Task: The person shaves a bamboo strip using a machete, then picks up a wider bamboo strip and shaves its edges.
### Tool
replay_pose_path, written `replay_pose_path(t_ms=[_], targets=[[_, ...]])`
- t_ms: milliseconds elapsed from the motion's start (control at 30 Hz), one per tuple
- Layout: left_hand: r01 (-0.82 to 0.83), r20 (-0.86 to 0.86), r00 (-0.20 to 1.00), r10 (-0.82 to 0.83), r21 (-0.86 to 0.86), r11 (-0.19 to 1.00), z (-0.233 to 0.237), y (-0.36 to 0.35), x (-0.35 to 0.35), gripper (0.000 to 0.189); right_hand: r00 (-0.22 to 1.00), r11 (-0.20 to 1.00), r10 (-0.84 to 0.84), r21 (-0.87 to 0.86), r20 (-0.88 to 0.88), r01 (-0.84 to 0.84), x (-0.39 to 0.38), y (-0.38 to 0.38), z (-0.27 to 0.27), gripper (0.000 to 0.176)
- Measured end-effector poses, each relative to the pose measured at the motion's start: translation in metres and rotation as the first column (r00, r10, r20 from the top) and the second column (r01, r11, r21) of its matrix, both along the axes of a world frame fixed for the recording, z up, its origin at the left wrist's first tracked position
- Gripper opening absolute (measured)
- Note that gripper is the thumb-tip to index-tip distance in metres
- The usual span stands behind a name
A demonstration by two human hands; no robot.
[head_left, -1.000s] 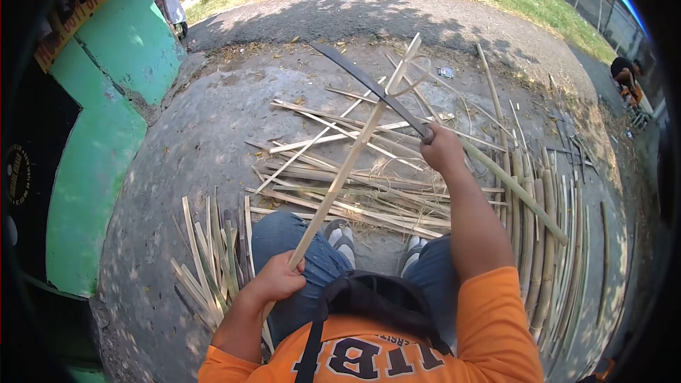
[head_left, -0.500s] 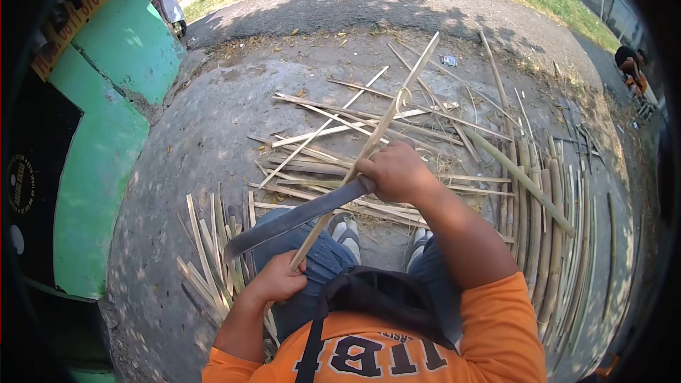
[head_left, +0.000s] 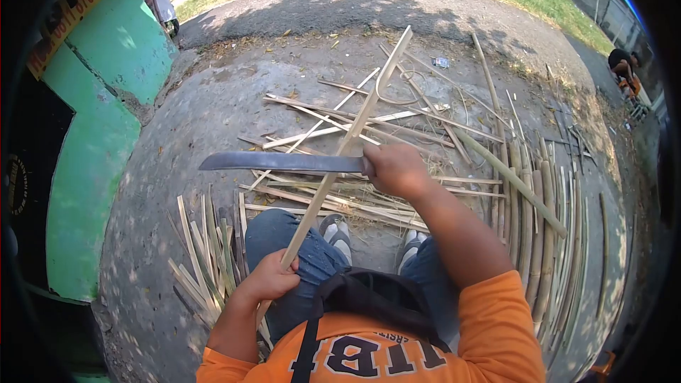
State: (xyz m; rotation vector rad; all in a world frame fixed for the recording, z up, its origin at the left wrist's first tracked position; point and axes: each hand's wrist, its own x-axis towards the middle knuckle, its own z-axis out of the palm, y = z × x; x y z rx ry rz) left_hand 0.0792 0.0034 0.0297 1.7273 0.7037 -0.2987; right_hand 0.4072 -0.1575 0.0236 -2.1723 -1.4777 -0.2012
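My left hand (head_left: 273,278) is closed round the lower part of a long, pale bamboo strip (head_left: 310,214), which slants up and away to the right. A thin curled shaving (head_left: 381,92) hangs from the strip's upper part. In my right hand (head_left: 399,169) is the handle of a machete (head_left: 284,162). Its dark blade points left and crosses the strip about midway. Below the blade, my left knee in blue jeans is beside the strip.
Split bamboo strips (head_left: 355,205) lie crossed on the ground ahead. Bamboo poles (head_left: 537,241) lie at the right, more strips (head_left: 202,255) at the left. A green wall (head_left: 92,191) stands far left. Another person (head_left: 623,64) crouches far right.
The machete blade has swung from slanting down to the left to nearly level, and its tip has risen. The shaving on the strip now stands out in a wider loop.
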Motion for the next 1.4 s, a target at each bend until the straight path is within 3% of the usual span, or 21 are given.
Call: replay_pose_path(t_ms=[67,100,200,267,333,433,567,667,733,800,900,967,1033,1067,1233,1300,1367,1400], targets=[[0.013,-0.004,1.000,-0.013,0.015,1.000,-0.005,0.004,0.000,0.020,0.979,0.970,0.167,-0.196,0.117,-0.142,-0.023,0.014,-0.002,0.015],[0.017,-0.010,1.000,-0.017,0.021,1.000,-0.004,0.005,-0.003,0.020,0.962,0.961,0.221,-0.205,0.161,-0.186,-0.026,0.016,0.001,0.014],[0.019,-0.030,0.999,-0.019,0.001,1.000,0.001,0.004,-0.006,0.020,0.986,0.992,0.115,-0.066,0.122,-0.108,0.006,0.005,-0.001,0.012],[0.003,0.023,1.000,-0.003,0.015,1.000,-0.010,0.006,-0.014,0.020,0.985,0.985,-0.170,0.042,-0.004,0.170,0.044,-0.011,-0.018,0.012],[0.004,0.047,0.999,-0.004,0.005,1.000,-0.013,0.007,-0.011,0.020,0.847,0.849,-0.487,0.113,-0.215,0.517,0.075,-0.026,-0.029,0.013],[0.012,0.031,0.999,-0.012,-0.017,1.000,-0.006,0.005,-0.005,0.019,0.830,0.848,-0.493,0.070,-0.261,0.525,0.083,-0.045,-0.028,0.016],[-0.011,0.049,0.999,0.011,0.001,1.000,-0.001,-0.001,0.000,0.019,0.890,0.899,-0.410,0.078,-0.202,0.432,0.048,-0.025,-0.005,0.015],[-0.026,0.034,0.999,0.025,0.029,0.999,-0.004,-0.004,-0.003,0.018,0.990,0.997,-0.081,-0.019,-0.113,0.080,0.014,-0.010,0.009,0.011],[-0.025,0.033,0.999,0.023,0.058,0.998,-0.007,-0.004,-0.003,0.018,0.988,0.972,0.137,-0.183,-0.077,-0.149,-0.011,-0.002,0.025,0.011],[-0.015,0.029,1.000,0.013,0.085,0.996,-0.006,-0.005,-0.005,0.018,0.955,0.927,0.295,-0.252,0.035,-0.277,-0.023,0.006,0.024,0.012],[-0.023,0.026,0.999,0.021,0.090,0.996,-0.005,-0.005,-0.010,0.019,0.991,0.969,0.122,-0.208,-0.056,-0.131,-0.008,-0.002,0.026,0.011],[-0.048,0.041,0.998,0.046,0.046,0.998,-0.009,-0.004,-0.014,0.018,0.992,0.995,-0.098,0.026,-0.078,0.101,0.031,-0.015,0.005,0.012],[-0.041,0.062,0.997,0.039,0.026,0.999,-0.010,-0.003,-0.014,0.019,0.878,0.886,-0.403,0.132,-0.256,0.445,0.069,-0.027,-0.011,0.016],[-0.023,0.073,0.997,0.020,0.032,0.999,-0.010,-0.002,-0.012,0.019,0.792,0.846,-0.437,0.103,-0.425,0.523,0.083,-0.039,-0.015,0.017],[-0.024,0.025,0.999,0.024,0.000,1.000,-0.001,-0.001,-0.005,0.019,0.872,0.864,-0.434,0.169,-0.226,0.474,0.073,-0.044,-0.006,0.017],[-0.033,0.010,0.999,0.033,-0.009,0.999,0.003,-0.004,-0.003,0.019,0.938,0.938,-0.326,0.088,-0.116,0.336,0.055,-0.030,-0.002,0.015],[-0.010,0.025,1.000,0.009,0.029,1.000,-0.007,-0.004,-0.006,0.018,0.998,0.995,-0.070,0.075,0.001,0.070,0.022,-0.016,0.014,0.008],[-0.001,0.037,0.999,-0.001,0.051,0.999,-0.010,-0.004,-0.006,0.018,0.994,0.995,-0.047,0.090,0.102,0.038,0.003,-0.007,0.015,0.010]])
